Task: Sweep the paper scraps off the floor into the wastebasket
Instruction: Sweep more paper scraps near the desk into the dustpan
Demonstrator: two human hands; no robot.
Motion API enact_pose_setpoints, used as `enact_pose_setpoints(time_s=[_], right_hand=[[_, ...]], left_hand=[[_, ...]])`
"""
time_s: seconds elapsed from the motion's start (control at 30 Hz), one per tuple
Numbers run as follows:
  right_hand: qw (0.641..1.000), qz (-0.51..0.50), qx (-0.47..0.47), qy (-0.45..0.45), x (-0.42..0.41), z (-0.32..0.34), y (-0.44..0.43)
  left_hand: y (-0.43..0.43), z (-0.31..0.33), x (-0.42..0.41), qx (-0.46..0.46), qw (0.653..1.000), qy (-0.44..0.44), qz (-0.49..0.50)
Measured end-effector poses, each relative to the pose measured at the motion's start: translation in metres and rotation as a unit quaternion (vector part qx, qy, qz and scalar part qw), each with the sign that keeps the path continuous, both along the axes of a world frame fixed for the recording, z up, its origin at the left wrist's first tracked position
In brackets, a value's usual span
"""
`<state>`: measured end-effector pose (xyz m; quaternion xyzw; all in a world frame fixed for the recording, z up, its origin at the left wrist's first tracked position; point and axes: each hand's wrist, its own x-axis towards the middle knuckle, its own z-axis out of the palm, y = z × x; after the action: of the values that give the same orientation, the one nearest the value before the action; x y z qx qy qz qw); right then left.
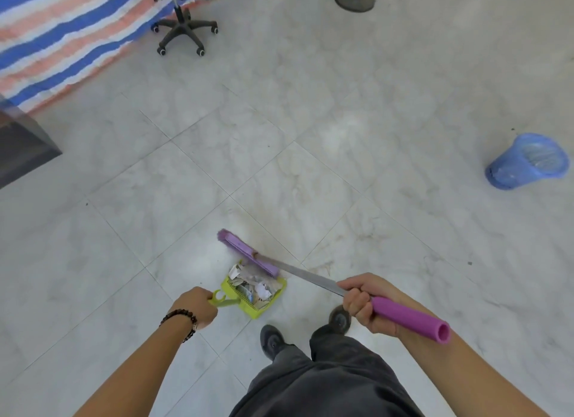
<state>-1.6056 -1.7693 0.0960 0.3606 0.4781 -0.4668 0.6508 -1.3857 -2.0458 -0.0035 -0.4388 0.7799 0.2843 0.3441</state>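
Fingers (pixel 355 303) of the right hand (pixel 372 305) clench the broom (pixel 248 252) handle, and its purple head touches the far edge of the dustpan (pixel 253 312). Left hand (pixel 195 306) grips the dustpan's green handle. Scraps (pixel 257 286) lie heaped inside the dustpan. Well right of the dustpan and farther off, the blue wastebasket (pixel 525 160) sits on the floor (pixel 310 137)

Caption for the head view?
Left hand holds dustpan of paper scraps, right hand grips broom; wastebasket stands at right.
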Motion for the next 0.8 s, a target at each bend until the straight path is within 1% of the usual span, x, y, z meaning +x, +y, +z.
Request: enact_pose_setpoints(time_s=[0.07,0.17,0.3,0.37,0.57,0.7,0.8], right_hand=[[1.000,-0.017,-0.011,0.011,-0.004,0.006,0.007],[0.999,-0.020,0.002,0.035,-0.009,0.013,0.019],[0.993,-0.006,0.046,0.106,-0.017,0.020,0.043],[0.988,-0.015,0.064,0.142,-0.022,0.023,0.059],[0.973,-0.108,0.072,0.189,-0.057,0.025,0.121],[0.961,-0.182,0.063,0.201,-0.102,0.019,0.168],[0.946,-0.245,0.052,0.204,-0.145,0.010,0.206]], left_hand=[[0.003,0.001,-0.006,-0.002,1.000,0.009,0.000],[0.015,0.005,-0.026,-0.011,1.000,0.022,-0.018],[0.033,0.017,-0.076,-0.019,0.996,0.052,-0.071],[0.043,0.025,-0.108,-0.023,0.992,0.070,-0.103],[0.083,0.051,-0.215,-0.015,0.973,0.147,-0.176],[0.123,0.062,-0.299,-0.017,0.956,0.187,-0.227],[0.163,0.067,-0.367,-0.014,0.945,0.200,-0.258]])
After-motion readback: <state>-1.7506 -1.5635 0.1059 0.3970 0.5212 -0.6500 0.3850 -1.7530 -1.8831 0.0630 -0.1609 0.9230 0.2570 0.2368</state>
